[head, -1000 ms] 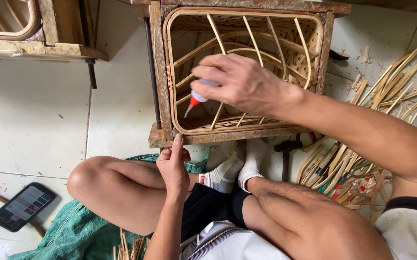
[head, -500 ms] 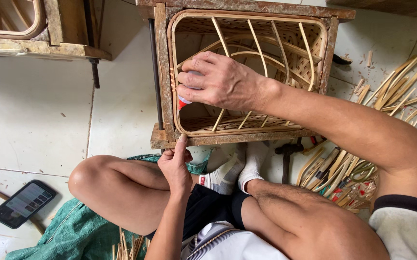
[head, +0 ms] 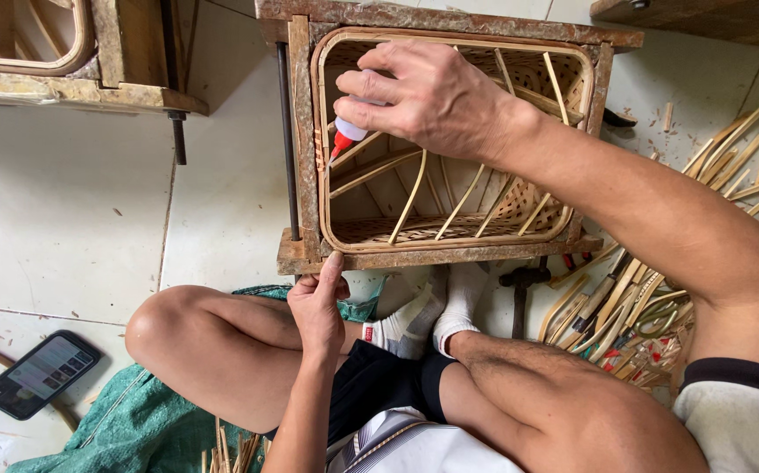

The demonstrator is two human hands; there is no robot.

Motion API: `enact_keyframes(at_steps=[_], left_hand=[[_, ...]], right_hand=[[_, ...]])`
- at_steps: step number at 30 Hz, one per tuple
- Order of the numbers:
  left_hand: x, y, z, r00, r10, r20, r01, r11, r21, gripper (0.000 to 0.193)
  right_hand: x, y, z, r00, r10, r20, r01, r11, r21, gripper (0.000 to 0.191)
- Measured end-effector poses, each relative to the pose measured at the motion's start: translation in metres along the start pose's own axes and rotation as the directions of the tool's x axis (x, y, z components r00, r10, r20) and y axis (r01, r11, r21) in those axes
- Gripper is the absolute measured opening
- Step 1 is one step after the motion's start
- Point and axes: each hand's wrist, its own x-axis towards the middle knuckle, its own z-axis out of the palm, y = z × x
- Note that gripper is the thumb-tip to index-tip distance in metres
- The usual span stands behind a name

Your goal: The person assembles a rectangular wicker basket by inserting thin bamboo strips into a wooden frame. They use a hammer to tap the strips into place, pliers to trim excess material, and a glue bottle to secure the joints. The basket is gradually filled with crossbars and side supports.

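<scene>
Red-tipped white squeeze bottle (head: 348, 136), label hidden: gripped in right hand (head: 428, 96), nozzle at rattan basket's (head: 449, 140) left inner wall. Left hand (head: 318, 302) pinches wooden frame's (head: 296, 131) near corner. Dark phone (head: 40, 374) lies well left; hammer (head: 520, 289), apparently, right of it.

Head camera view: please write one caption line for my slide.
Right hand presses red-tipped glue bottle to bamboo basket in wooden frame; left hand steadies it.

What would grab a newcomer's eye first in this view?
Top centre, the right hand holds a small glue bottle, its red nozzle at the left inner edge of a woven basket in a wooden frame. The left hand grips the frame's near corner. Cane strips litter the floor at right.
</scene>
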Motion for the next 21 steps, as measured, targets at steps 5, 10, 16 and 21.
enact_keyframes(at_steps=[5, 10, 16, 21], left_hand=[[-0.002, 0.001, -0.002, 1.0, -0.014, 0.006, 0.014, 1.0, 0.012, 0.027], [-0.004, 0.005, -0.001, 1.0, -0.021, 0.015, 0.02, 0.999, 0.027, 0.028], [-0.004, 0.004, -0.002, 0.999, -0.022, 0.032, 0.021, 0.999, 0.026, 0.026], [-0.003, 0.004, -0.007, 0.999, -0.019, 0.036, 0.016, 0.997, 0.072, 0.028]], right_hand=[[-0.001, -0.004, 0.005, 1.0, -0.021, -0.008, 0.021, 0.999, 0.035, 0.016], [0.006, -0.006, 0.009, 0.998, -0.066, -0.004, 0.066, 0.998, -0.009, 0.02], [0.005, 0.017, 0.009, 0.999, -0.039, -0.013, 0.038, 0.998, -0.055, 0.012], [0.0, 0.029, 0.013, 0.999, -0.014, -0.051, 0.01, 0.998, -0.064, 0.012]])
